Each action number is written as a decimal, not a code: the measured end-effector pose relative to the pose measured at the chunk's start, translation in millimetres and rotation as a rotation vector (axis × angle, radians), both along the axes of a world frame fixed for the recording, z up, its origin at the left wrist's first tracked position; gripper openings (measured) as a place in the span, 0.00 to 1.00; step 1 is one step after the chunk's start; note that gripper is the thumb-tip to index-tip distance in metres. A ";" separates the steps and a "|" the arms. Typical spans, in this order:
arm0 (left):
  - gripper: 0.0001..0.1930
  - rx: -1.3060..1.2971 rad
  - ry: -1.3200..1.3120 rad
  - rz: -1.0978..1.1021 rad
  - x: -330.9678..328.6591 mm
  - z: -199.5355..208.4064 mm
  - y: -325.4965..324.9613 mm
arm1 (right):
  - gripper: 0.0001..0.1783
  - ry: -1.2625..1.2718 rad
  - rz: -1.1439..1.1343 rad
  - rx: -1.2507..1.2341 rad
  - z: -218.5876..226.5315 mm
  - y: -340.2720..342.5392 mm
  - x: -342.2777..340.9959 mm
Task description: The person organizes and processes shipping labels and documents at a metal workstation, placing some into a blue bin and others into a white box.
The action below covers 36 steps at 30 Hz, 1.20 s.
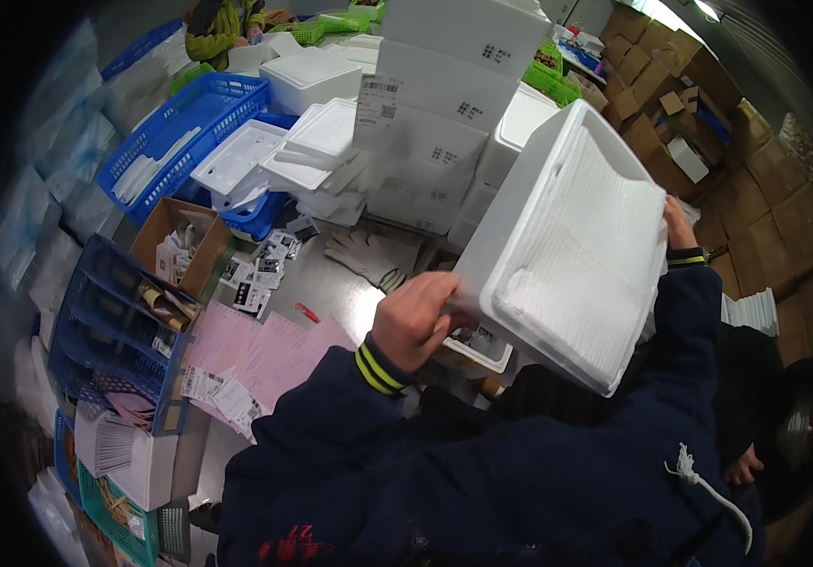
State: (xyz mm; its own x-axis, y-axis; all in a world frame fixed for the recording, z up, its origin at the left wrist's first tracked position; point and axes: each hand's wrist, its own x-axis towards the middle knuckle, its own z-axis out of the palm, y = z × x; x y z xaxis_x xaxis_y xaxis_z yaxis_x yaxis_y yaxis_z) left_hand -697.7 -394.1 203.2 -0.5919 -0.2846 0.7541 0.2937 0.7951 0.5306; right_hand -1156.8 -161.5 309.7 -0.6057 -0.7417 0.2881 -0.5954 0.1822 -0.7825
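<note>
A white foam box (534,180) is held up and tilted in front of me, its open side turned partly toward me. White ribbed sheeting (590,255) lies inside it. My left hand (416,319) is closed at the box's near left edge, with its fingertips partly hidden. At the right side my right hand (678,225) grips the box, and most of its fingers are behind the wall. Below the left hand, part of another white open container (477,354) shows on the metal table (354,300). A pale knitted glove (364,253) lies just beyond.
Stacked white foam boxes (435,123) rise at the back. Foam lids (321,142) and a blue crate (184,132) are to the left. Pink papers (265,345) lie beside a blue rack (113,321). Another person's hand (744,466) appears at lower right; cardboard boxes (756,208) stand behind.
</note>
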 end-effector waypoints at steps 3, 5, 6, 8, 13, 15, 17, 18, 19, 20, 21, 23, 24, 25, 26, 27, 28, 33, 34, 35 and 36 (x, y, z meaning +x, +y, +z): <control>0.20 -0.006 0.101 -0.002 -72.0 23.5 -10.6 | 0.24 -0.144 0.032 -0.177 14.0 -1.8 -59.6; 0.19 0.038 0.056 0.029 -117.0 38.9 -20.6 | 0.25 -0.317 -0.073 -0.226 27.7 -45.8 -63.1; 0.19 0.044 0.058 0.040 -144.4 39.2 -25.5 | 0.26 -0.376 -0.023 -0.215 31.2 -51.2 -89.5; 0.18 0.062 0.097 0.069 -199.9 48.7 -37.8 | 0.26 0.028 0.001 -0.173 43.6 -64.3 -163.1; 0.14 0.106 0.118 0.248 -274.6 55.0 -78.5 | 0.26 -0.091 -0.071 -0.150 61.1 -169.3 -223.5; 0.15 0.205 0.077 0.269 -291.1 43.1 -86.2 | 0.23 -0.290 -0.152 -0.077 63.0 -201.6 -212.6; 0.17 0.282 0.036 0.281 -296.5 32.4 -94.6 | 0.23 -0.387 -0.149 -0.008 47.6 -229.4 -217.9; 0.16 0.312 -0.060 0.290 -295.3 29.5 -96.5 | 0.25 -0.292 -0.194 0.137 45.4 -234.5 -217.8; 0.16 0.272 -0.058 0.328 -295.4 28.8 -96.4 | 0.25 -0.040 -0.113 0.179 31.5 -235.3 -237.4; 0.16 0.235 -0.042 0.355 -298.0 30.7 -92.8 | 0.26 0.227 -0.040 0.217 17.8 -224.3 -272.4; 0.16 0.200 -0.029 0.386 -298.8 31.0 -90.4 | 0.27 0.491 0.039 0.253 10.4 -222.0 -289.5; 0.16 0.134 0.004 0.435 -283.8 29.6 -94.0 | 0.27 -0.232 0.041 0.082 9.3 -234.3 -256.0; 0.16 0.087 0.065 0.479 -272.3 28.4 -95.3 | 0.27 -0.294 0.016 0.043 11.2 -237.7 -238.0; 0.16 0.046 0.128 0.513 -263.0 25.1 -96.1 | 0.28 -0.639 -0.070 0.044 24.6 -234.5 -209.1; 0.14 0.053 0.160 0.513 -245.9 25.2 -93.2 | 0.29 -0.526 -0.182 -0.074 24.2 -219.3 -199.8; 0.11 0.099 0.198 0.505 -226.2 18.7 -90.6 | 0.31 -0.409 -0.291 -0.192 23.5 -203.9 -189.6; 0.09 0.173 0.210 0.485 -203.3 9.4 -85.9 | 0.29 -0.331 -0.336 -0.270 31.6 -187.3 -174.3; 0.05 0.411 -0.154 0.516 -57.6 -75.2 -45.9 | 0.14 0.100 -0.326 -0.801 54.6 -122.1 -38.6; 0.05 0.468 -0.211 0.549 -27.2 -99.4 -33.6 | 0.12 0.120 -0.269 -0.841 52.8 -113.6 -3.7; 0.05 0.582 -0.251 0.568 0.4 -112.6 -17.0 | 0.12 0.092 -0.052 -0.866 46.1 -105.7 26.5; 0.06 0.678 -0.309 0.542 26.7 -123.7 -2.0 | 0.11 0.114 0.033 -0.750 32.5 -105.2 66.3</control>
State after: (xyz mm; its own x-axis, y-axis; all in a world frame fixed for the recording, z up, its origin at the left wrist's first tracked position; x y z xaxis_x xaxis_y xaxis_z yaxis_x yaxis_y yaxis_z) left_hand -671.0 -396.0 79.4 -0.3953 -0.9053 0.1552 -0.2604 0.2725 0.9263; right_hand -1090.5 -266.6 342.3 -0.5230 -0.3401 0.7816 -0.6756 -0.3937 -0.6234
